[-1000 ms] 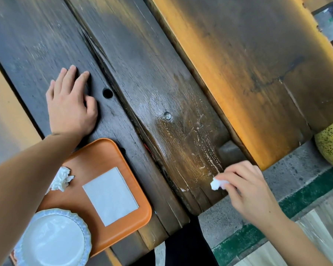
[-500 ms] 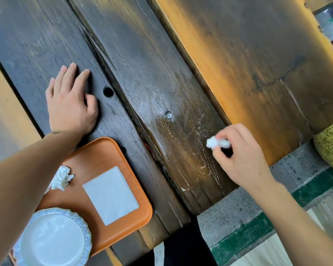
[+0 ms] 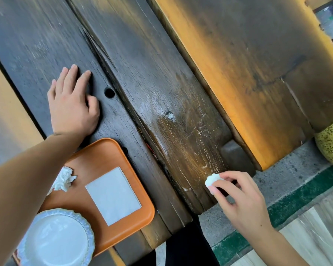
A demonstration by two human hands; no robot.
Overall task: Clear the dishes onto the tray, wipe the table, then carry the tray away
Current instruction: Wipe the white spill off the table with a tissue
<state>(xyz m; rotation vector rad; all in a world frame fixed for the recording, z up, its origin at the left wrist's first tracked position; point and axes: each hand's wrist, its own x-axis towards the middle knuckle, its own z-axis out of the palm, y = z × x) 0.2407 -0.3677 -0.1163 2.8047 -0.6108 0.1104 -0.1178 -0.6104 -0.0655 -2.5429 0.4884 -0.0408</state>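
Right grip (image 3: 238, 196) pinching white wad (image 3: 211, 180) at worktop's (image 3: 161, 64) near edge; left grip (image 3: 71, 106) flat, fingers straight, beyond orange tray (image 3: 142, 210) holding plate (image 3: 56, 240), napkin (image 3: 112, 194), crumpled tissue (image 3: 64, 178)

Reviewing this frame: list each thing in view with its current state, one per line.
Left hand: flat on the table, holding nothing.
Right hand: pinching a tissue wad.
Tissue wad: balled, at the table's near edge.
Tray: on the table.
Plate: empty, on tray.
Flat napkin: on tray.
Crumpled tissue: on tray.
Table: streaked near the wad.
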